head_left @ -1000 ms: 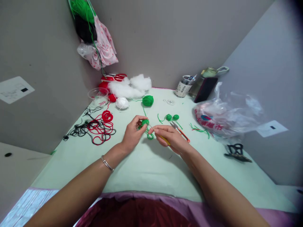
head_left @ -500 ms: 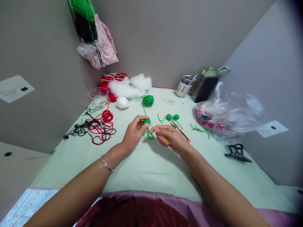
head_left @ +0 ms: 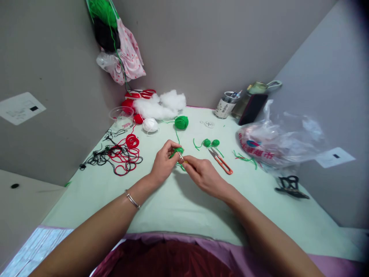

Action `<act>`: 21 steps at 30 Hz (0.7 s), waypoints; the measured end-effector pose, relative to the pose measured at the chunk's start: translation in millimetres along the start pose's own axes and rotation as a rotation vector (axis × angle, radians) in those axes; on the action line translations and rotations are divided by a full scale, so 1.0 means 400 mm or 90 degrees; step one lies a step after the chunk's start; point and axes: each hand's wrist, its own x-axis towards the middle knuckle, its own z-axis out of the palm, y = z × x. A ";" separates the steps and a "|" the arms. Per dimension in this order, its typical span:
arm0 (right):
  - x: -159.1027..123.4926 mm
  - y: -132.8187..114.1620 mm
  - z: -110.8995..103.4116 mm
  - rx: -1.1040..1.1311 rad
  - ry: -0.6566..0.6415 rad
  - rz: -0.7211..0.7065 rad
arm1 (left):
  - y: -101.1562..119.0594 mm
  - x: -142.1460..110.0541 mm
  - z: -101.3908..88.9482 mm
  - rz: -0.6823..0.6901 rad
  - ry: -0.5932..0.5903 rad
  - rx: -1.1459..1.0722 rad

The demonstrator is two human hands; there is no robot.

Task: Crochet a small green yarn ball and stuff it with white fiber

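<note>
My left hand (head_left: 163, 163) pinches a small green crocheted piece (head_left: 178, 150) above the pale green table (head_left: 173, 204). Close against it, my right hand (head_left: 201, 173) is closed round a crochet hook (head_left: 180, 156); only the metal tip shows, poked into the green piece. A strand of green yarn runs from the piece back to a green yarn ball (head_left: 181, 122). Two small finished green balls (head_left: 210, 143) lie just right of my hands, beside orange-handled snips (head_left: 220, 161).
Tangled red and black yarn (head_left: 118, 154) lies at the left. A white ball (head_left: 150, 124), stuffing (head_left: 160, 105), a clear cup (head_left: 121, 114) and red pieces sit at the back. A plastic bag (head_left: 276, 142), a jar (head_left: 225, 104) and black scissors (head_left: 290, 186) are at the right.
My right hand has moved left against the left hand, so the hook's yellow handle is now hidden and its tip sits in the green piece. The snips are uncovered.
</note>
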 end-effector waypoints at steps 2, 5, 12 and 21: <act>0.010 0.011 -0.018 0.191 -0.069 0.086 | -0.004 -0.003 0.000 0.017 0.013 0.017; 0.021 0.033 -0.033 0.502 -0.163 0.188 | -0.003 -0.002 -0.010 0.048 0.035 0.046; 0.001 0.025 -0.037 0.429 -0.407 0.159 | 0.001 0.035 -0.055 0.009 0.080 0.000; -0.004 0.063 -0.105 -0.162 -0.030 0.022 | 0.008 0.029 -0.027 -0.106 0.032 -0.178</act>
